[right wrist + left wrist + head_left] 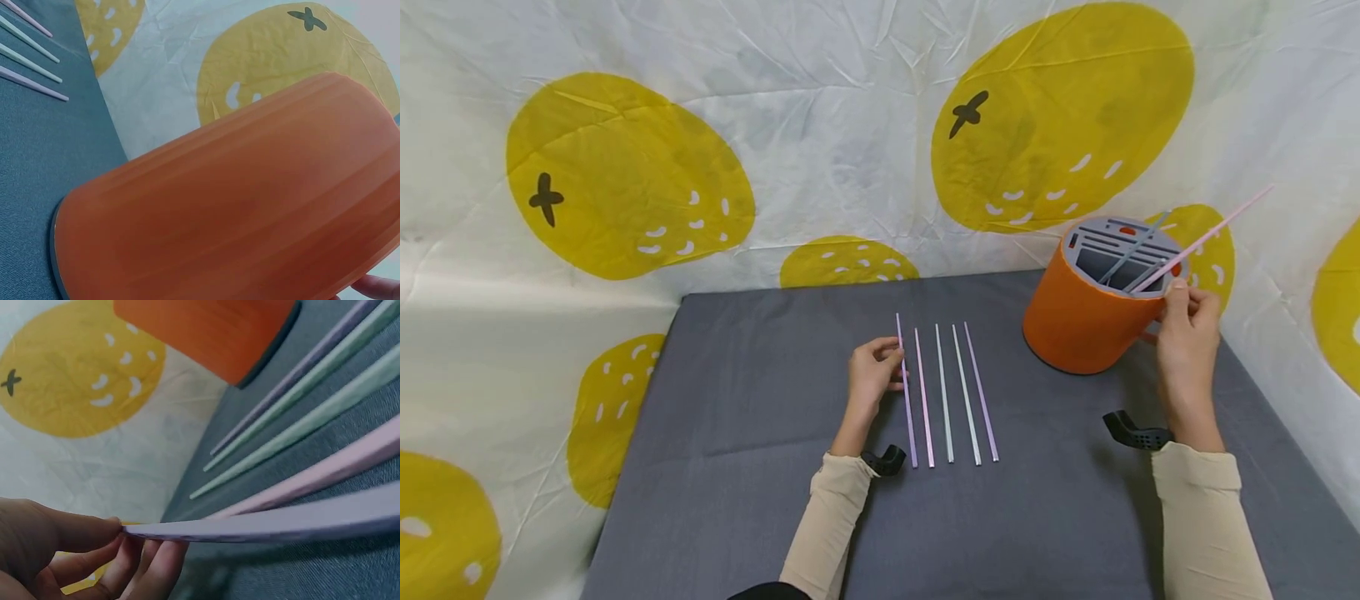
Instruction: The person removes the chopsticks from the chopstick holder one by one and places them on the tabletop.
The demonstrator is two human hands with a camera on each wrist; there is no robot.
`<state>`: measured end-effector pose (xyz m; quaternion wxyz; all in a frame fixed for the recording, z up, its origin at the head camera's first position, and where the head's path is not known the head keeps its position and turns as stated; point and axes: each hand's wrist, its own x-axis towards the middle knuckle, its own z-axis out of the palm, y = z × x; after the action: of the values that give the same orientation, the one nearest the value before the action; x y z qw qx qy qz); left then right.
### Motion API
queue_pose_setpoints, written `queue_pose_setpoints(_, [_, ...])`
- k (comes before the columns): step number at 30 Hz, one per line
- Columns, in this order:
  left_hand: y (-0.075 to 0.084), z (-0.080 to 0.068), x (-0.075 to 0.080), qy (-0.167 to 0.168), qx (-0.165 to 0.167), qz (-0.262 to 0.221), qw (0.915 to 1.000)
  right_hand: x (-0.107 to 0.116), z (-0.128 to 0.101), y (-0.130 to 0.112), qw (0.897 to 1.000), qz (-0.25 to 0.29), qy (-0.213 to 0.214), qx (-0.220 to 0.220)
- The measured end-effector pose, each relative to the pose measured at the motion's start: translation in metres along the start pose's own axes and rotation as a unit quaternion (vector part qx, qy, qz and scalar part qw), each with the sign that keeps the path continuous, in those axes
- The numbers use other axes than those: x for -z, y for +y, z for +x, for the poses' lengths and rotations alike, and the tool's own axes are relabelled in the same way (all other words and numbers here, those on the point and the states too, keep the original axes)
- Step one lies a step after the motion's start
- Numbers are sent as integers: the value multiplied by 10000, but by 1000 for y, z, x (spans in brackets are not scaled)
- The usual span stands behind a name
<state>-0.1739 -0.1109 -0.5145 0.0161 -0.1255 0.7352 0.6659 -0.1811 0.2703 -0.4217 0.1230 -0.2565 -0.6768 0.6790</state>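
In the head view my left hand is at the leftmost of a row of chopsticks. Thumb and fingertips pinch the narrow end of a lavender chopstick, close up in the left wrist view. Beside it lie a pink chopstick, two pale green ones and a purple one. My right hand grips the right side of an orange utensil holder, thumb at its rim. A pink chopstick and grey-blue chopsticks lean out of the holder's slotted grey top.
A dark grey cloth covers the table. Behind and at both sides hangs a white curtain with large yellow fruit prints. Its folds come down close behind the holder.
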Motion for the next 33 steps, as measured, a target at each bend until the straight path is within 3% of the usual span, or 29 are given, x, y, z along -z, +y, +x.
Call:
queue_pose_setpoints(5, [-9,3,0,12,-50,532,9986,1,2,1,9999,-138,45,30])
queue_pose_setpoints(11, [-15,8,-2,175,-369,1320,9904,0,3,2,9998,-134,91,67])
queue_pose_setpoints(16, [-17,10,-4,325,-786,2091,9742,-1,4,3,9998,-203,67,32])
queue_pose_setpoints(20, [-17,10,-6,468,-888,2629,9596,-1,4,3,9997,-218,77,80])
queue_pose_setpoints(26, [-16,11,-7,492,-936,3064,9460,-2,4,3,9999,-134,71,58])
queue_pose_setpoints(33, [-12,12,-9,250,-903,3257,9408,0,5,4,9997,-220,41,47])
